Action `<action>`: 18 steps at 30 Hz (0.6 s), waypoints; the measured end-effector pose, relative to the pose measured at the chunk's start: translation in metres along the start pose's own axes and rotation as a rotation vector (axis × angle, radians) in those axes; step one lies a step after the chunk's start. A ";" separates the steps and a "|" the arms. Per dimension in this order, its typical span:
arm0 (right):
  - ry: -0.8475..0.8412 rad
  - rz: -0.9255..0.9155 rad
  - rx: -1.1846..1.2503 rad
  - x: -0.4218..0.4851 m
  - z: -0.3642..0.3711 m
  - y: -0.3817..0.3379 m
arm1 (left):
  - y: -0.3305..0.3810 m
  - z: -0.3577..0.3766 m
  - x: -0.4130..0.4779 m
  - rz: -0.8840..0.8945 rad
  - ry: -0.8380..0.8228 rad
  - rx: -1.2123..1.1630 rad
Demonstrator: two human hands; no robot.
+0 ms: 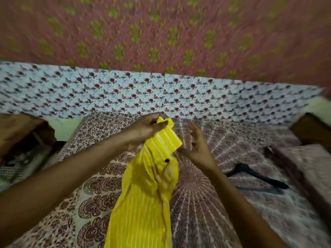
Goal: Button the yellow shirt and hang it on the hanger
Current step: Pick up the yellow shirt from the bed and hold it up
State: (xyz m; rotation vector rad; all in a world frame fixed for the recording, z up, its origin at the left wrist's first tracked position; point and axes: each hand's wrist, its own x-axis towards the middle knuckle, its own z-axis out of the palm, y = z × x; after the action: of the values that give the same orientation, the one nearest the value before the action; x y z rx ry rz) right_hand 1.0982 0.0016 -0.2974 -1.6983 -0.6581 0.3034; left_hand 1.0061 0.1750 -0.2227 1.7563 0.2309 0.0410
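Observation:
The yellow shirt (143, 199) with thin white stripes hangs bunched in the air above the bed, its lower part trailing toward me. My left hand (143, 131) pinches the shirt's top end and holds it up. A dark button (167, 160) shows near the shirt's upper part. My right hand (194, 144) is just to the right of the shirt, fingers spread, its heel close to the cloth's edge; nothing is in it. A dark hanger (258, 178) lies flat on the bed to the right, apart from both hands.
The bed is covered by a brown-patterned sheet (206, 203). A white floral cloth (161, 93) runs along the far side, with a pink and green curtain (161, 33) above. A pillow (304, 161) lies at the right, and dark clutter (26, 140) at the left.

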 end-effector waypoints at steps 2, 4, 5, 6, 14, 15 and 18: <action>-0.098 -0.039 -0.250 -0.010 -0.012 -0.011 | 0.040 0.008 -0.019 0.110 -0.071 0.017; -0.145 -0.055 -0.400 -0.019 -0.023 -0.018 | 0.078 0.015 -0.036 0.195 -0.101 0.020; -0.161 -0.039 -0.436 -0.024 -0.027 -0.025 | 0.093 0.017 -0.043 0.234 -0.127 0.026; -0.178 -0.047 -0.434 -0.029 -0.030 -0.032 | 0.106 0.018 -0.050 0.263 -0.165 0.035; -0.290 -0.134 -0.525 -0.050 -0.078 -0.097 | 0.174 0.042 -0.089 0.501 -0.047 0.264; -0.253 -0.167 -0.639 -0.052 -0.092 -0.102 | 0.177 0.035 -0.085 0.537 0.049 0.508; -0.115 -0.142 -0.778 -0.060 -0.139 -0.128 | 0.174 0.021 -0.074 0.397 0.218 1.220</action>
State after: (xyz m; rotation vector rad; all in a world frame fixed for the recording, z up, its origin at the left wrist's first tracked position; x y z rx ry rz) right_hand 1.0911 -0.1317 -0.1501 -2.3628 -1.0663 0.0343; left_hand 0.9596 0.1107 -0.0499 2.9985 0.0392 0.4603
